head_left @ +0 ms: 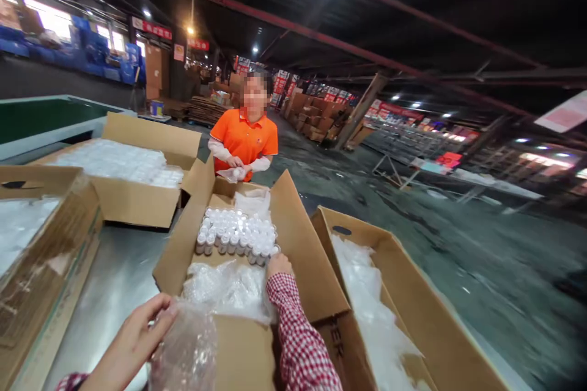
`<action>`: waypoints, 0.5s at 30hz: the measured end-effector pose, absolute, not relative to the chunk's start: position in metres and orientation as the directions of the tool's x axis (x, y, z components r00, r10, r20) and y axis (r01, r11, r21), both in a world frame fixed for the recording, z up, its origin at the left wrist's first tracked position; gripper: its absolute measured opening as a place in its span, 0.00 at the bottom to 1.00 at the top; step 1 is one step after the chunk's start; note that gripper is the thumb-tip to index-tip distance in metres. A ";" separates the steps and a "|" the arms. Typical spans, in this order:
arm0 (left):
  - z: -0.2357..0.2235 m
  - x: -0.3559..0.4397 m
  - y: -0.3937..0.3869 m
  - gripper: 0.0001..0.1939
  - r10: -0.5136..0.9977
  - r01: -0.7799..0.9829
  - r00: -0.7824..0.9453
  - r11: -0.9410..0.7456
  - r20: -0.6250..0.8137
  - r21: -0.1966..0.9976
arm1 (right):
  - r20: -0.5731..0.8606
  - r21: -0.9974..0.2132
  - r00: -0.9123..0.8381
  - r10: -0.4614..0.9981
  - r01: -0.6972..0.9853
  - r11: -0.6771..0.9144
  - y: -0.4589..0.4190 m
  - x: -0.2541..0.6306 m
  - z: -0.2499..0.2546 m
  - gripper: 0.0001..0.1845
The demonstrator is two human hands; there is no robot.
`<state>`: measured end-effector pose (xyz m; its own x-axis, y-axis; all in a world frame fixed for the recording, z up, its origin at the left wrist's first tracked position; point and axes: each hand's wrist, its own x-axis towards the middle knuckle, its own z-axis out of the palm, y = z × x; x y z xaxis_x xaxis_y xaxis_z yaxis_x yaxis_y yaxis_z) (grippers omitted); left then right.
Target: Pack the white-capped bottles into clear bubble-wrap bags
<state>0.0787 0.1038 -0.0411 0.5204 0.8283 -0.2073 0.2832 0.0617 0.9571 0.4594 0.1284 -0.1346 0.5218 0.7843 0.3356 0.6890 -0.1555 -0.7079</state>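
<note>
Between thumb and fingers, my left hand [147, 327] pinches the edge of a clear plastic bag [190, 342] that hangs over the near flap of a cardboard box [305, 244]. My right hand [279, 264] reaches into that box at the near right corner of a block of small clear bottles with white caps [238, 229]. Its fingers are curled and partly hidden, touching the nearest bottles; I cannot make out whether one is held. Crumpled clear bags [229, 287] lie in the box in front of the bottles.
Across the box stands a co-worker in an orange shirt [245, 140], holding a clear bag [233, 173]. Open cartons stand left [137, 198] and near left [55, 269] on a metal table [121, 275]. Another carton [398, 269] with plastic bags is at the right.
</note>
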 end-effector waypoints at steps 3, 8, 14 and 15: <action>-0.034 0.080 0.109 0.23 0.880 0.266 0.450 0.030 -0.152 0.964 | 0.330 -0.705 0.612 0.719 0.666 -0.244 0.123 0.450 -0.144 0.14; -0.020 0.082 0.110 0.23 0.872 0.300 0.477 -0.041 -0.112 0.953 | 0.325 -0.739 0.676 0.662 0.618 -0.268 0.116 0.442 -0.137 0.10; -0.020 0.087 0.106 0.21 0.896 0.450 0.440 -0.160 -0.062 0.879 | 0.393 -0.819 0.674 0.626 0.566 -0.096 0.089 0.387 -0.069 0.16; -0.019 0.089 0.106 0.20 0.898 0.489 0.435 -0.182 -0.058 0.853 | 0.424 -0.827 0.647 0.633 0.562 -0.021 0.075 0.368 -0.051 0.17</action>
<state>0.0891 0.1063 -0.0189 0.4352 0.8985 -0.0578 0.4890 -0.1820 0.8531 0.3680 0.0753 -0.0507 0.6474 0.6331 0.4245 0.5622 -0.0206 -0.8267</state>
